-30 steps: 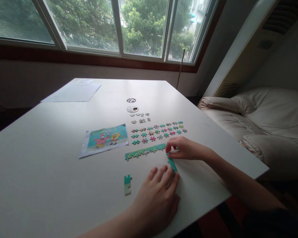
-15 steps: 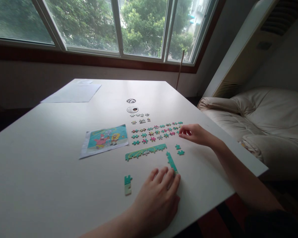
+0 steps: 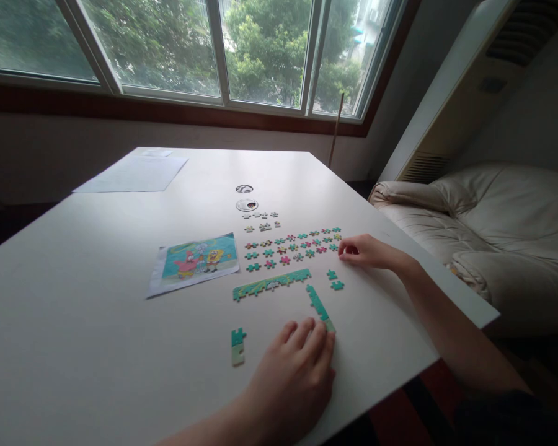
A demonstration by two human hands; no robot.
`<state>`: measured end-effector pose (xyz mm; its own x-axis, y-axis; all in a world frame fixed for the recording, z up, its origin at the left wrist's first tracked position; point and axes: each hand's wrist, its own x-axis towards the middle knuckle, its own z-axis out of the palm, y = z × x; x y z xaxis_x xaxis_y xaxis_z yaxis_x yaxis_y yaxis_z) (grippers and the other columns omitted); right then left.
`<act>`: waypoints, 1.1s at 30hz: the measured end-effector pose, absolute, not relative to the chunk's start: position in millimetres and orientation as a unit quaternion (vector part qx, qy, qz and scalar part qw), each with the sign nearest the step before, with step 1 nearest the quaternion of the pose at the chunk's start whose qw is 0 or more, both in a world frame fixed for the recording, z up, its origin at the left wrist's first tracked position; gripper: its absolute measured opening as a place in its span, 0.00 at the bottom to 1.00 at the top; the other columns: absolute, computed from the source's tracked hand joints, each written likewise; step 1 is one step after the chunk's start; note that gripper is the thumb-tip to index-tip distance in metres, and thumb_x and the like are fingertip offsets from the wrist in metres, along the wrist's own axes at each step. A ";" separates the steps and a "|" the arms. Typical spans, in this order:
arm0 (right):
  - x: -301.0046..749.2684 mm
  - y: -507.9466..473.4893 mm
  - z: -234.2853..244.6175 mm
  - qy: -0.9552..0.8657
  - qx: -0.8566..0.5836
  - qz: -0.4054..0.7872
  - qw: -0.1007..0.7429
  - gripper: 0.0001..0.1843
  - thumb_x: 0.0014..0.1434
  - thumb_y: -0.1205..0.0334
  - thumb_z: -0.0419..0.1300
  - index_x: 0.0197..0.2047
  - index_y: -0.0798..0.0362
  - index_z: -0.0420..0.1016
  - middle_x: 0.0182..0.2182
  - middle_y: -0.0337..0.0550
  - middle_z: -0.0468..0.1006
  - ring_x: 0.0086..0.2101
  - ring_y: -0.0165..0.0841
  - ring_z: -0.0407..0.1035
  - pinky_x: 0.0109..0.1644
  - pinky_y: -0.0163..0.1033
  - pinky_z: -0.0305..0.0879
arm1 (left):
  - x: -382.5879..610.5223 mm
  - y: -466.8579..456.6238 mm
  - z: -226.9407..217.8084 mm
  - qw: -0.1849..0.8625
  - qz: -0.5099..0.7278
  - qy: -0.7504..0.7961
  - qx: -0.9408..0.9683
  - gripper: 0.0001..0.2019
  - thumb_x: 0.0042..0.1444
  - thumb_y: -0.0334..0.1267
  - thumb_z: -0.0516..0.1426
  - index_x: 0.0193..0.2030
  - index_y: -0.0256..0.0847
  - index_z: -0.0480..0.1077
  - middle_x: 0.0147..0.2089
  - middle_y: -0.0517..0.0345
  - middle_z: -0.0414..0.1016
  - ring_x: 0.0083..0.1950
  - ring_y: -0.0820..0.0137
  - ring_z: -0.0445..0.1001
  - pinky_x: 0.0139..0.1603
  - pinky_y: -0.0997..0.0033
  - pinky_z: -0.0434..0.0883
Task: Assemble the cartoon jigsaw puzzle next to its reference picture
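My left hand [image 3: 295, 371] lies flat on the white table [image 3: 97, 347], fingers apart, its fingertips touching the near end of a short vertical strip of joined teal puzzle pieces [image 3: 317, 303]. My right hand [image 3: 367, 252] rests at the right end of the rows of loose puzzle pieces [image 3: 292, 244], fingers curled in a pinch on a piece there. A long joined teal strip [image 3: 272, 283] lies between the rows and my left hand. Two loose teal pieces [image 3: 335, 280] lie to its right. A small joined pair [image 3: 237, 345] sits left of my left hand.
A printed cartoon reference picture [image 3: 195, 261] lies left of the pieces. Sheets of paper [image 3: 132, 173] lie at the far left of the table. Two round cable grommets [image 3: 245, 197] sit mid-table. A cream sofa [image 3: 497, 229] stands to the right, windows behind.
My right hand left the junction of the two teal strips, moved up and right to the loose rows, and two loose teal pieces now lie uncovered. My left hand stayed in place.
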<state>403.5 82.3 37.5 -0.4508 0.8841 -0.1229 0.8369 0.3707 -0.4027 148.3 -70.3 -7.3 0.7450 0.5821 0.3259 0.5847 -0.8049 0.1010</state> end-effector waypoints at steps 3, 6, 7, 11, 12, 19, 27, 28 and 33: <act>402.1 81.0 39.0 -0.825 -0.522 0.210 0.054 0.12 0.55 0.57 0.55 0.35 0.54 0.76 0.26 0.40 0.75 0.26 0.30 0.66 0.31 0.33 0.59 | 148.9 -71.0 -7.8 0.024 -0.178 -0.312 -0.933 0.17 0.63 0.38 0.49 0.55 0.37 0.66 0.54 0.50 0.71 0.53 0.61 0.68 0.52 0.60 0.65; 401.9 80.9 39.4 -0.825 -0.522 0.213 0.051 0.12 0.54 0.58 0.56 0.35 0.55 0.76 0.26 0.40 0.75 0.26 0.30 0.66 0.31 0.33 0.59 | 148.8 -71.4 -7.7 0.031 -0.172 -0.311 -0.934 0.17 0.63 0.38 0.48 0.55 0.37 0.66 0.54 0.49 0.71 0.53 0.61 0.68 0.51 0.61 0.65; 402.0 80.9 39.4 -0.825 -0.521 0.214 0.050 0.12 0.54 0.58 0.56 0.35 0.55 0.76 0.26 0.40 0.74 0.26 0.29 0.66 0.31 0.33 0.59 | 148.8 -71.6 -7.6 0.033 -0.174 -0.311 -0.934 0.17 0.63 0.38 0.48 0.55 0.37 0.66 0.54 0.49 0.72 0.53 0.61 0.68 0.50 0.61 0.65; 401.9 80.6 39.4 -0.825 -0.515 0.226 0.050 0.11 0.53 0.59 0.56 0.35 0.55 0.76 0.25 0.40 0.74 0.25 0.29 0.65 0.30 0.33 0.58 | 148.8 -71.9 -6.9 0.039 -0.178 -0.312 -0.932 0.16 0.63 0.38 0.48 0.55 0.37 0.67 0.54 0.51 0.72 0.53 0.61 0.69 0.50 0.61 0.65; 401.7 80.4 39.5 -0.825 -0.512 0.232 0.050 0.10 0.53 0.59 0.56 0.35 0.55 0.76 0.25 0.39 0.74 0.25 0.29 0.65 0.30 0.32 0.58 | 148.9 -71.9 -6.7 0.038 -0.175 -0.313 -0.933 0.16 0.63 0.38 0.48 0.55 0.37 0.66 0.54 0.51 0.72 0.53 0.61 0.69 0.50 0.61 0.65; 400.2 79.4 40.1 -0.827 -0.502 0.249 0.042 0.09 0.52 0.61 0.57 0.35 0.54 0.76 0.25 0.39 0.73 0.26 0.29 0.65 0.30 0.32 0.58 | 148.9 -71.3 -6.8 0.045 -0.188 -0.308 -0.932 0.16 0.62 0.37 0.48 0.54 0.37 0.68 0.53 0.50 0.73 0.52 0.61 0.69 0.48 0.62 0.66; 399.4 78.3 41.3 -0.829 -0.502 0.242 0.043 0.09 0.52 0.61 0.57 0.34 0.54 0.76 0.25 0.38 0.73 0.26 0.29 0.65 0.30 0.32 0.58 | 149.2 -71.7 -10.3 0.041 -0.187 -0.311 -0.931 0.16 0.63 0.38 0.48 0.54 0.37 0.67 0.54 0.50 0.72 0.52 0.61 0.69 0.49 0.61 0.66; 399.2 78.3 41.5 -0.829 -0.502 0.242 0.043 0.09 0.51 0.62 0.57 0.34 0.54 0.76 0.25 0.38 0.73 0.26 0.28 0.64 0.30 0.32 0.58 | 149.2 -71.7 -10.1 0.041 -0.183 -0.309 -0.932 0.16 0.63 0.38 0.48 0.55 0.37 0.67 0.54 0.50 0.72 0.53 0.61 0.69 0.49 0.61 0.66; 398.7 78.3 41.3 -0.831 -0.500 0.241 0.041 0.09 0.52 0.62 0.57 0.34 0.54 0.76 0.25 0.38 0.73 0.26 0.28 0.64 0.30 0.32 0.58 | 149.3 -71.8 -7.9 0.040 -0.183 -0.310 -0.932 0.16 0.62 0.37 0.48 0.54 0.36 0.67 0.54 0.49 0.72 0.52 0.61 0.69 0.48 0.61 0.66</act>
<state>398.7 78.3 41.3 -0.4975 0.8500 -0.1731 0.8107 0.3846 -0.4415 149.3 -71.8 -7.9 0.7409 0.5632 0.3659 0.5922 -0.8048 0.0395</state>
